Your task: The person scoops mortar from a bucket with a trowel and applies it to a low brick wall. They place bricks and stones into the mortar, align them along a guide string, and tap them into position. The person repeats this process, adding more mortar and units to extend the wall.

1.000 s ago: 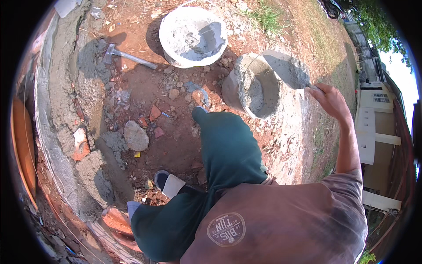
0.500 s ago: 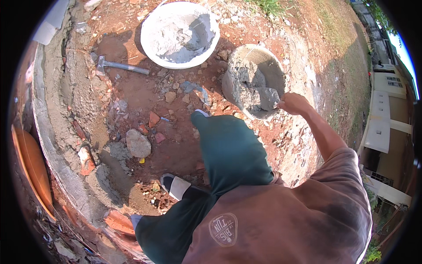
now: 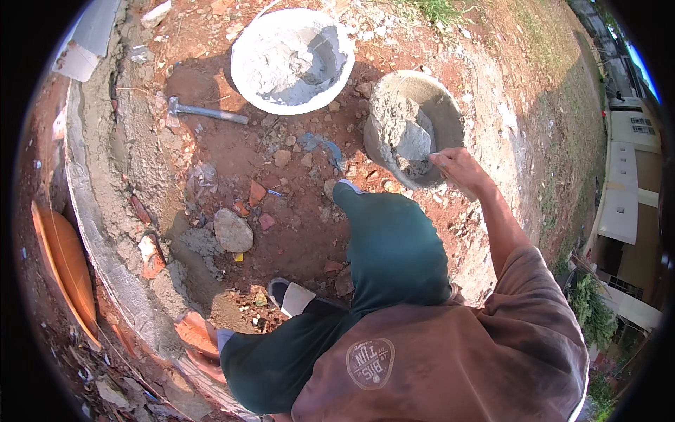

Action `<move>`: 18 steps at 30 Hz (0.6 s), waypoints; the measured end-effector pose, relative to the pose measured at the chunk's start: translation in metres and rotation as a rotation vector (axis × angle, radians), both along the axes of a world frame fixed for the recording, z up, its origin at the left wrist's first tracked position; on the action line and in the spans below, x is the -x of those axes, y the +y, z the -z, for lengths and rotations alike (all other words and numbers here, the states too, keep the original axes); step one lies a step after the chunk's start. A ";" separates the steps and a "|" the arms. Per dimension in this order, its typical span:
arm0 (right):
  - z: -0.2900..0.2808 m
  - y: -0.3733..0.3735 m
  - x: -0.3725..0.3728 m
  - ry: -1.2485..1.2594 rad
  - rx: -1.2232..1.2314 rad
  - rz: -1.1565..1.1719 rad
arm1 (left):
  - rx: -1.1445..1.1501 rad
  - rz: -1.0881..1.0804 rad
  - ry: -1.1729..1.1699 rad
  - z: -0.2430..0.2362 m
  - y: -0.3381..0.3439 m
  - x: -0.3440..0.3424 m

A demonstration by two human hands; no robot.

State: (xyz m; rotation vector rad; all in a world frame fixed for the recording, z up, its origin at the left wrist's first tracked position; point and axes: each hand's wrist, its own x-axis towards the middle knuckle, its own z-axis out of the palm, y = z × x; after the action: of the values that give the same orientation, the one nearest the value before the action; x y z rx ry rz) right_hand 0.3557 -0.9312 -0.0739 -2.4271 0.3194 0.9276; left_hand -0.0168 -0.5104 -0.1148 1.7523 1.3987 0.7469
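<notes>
Currently, a trowel [image 3: 417, 143] is gripped by the right hand [image 3: 457, 170], its fingers curled closed around the tool's near end. The trowel is held inside the mouth of a grey bucket [image 3: 448, 123], against the mortar [image 3: 390, 110]. Nearby, a white bucket [image 3: 292, 109] and a hammer [image 3: 211, 114] are set on reddish soil [image 3: 299, 239]. How the left hand's fingers are posed cannot be told.
</notes>
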 end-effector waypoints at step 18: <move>-0.122 0.120 -0.010 -0.157 -0.240 -0.694 | -0.042 -0.386 0.068 -0.010 -0.012 0.125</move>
State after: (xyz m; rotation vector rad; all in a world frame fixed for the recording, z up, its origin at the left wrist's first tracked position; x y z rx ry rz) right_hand 0.3653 -0.8109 0.0476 -2.3794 -0.6956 0.9626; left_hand -0.1416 -0.5221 -0.1047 1.5679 1.8073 0.9309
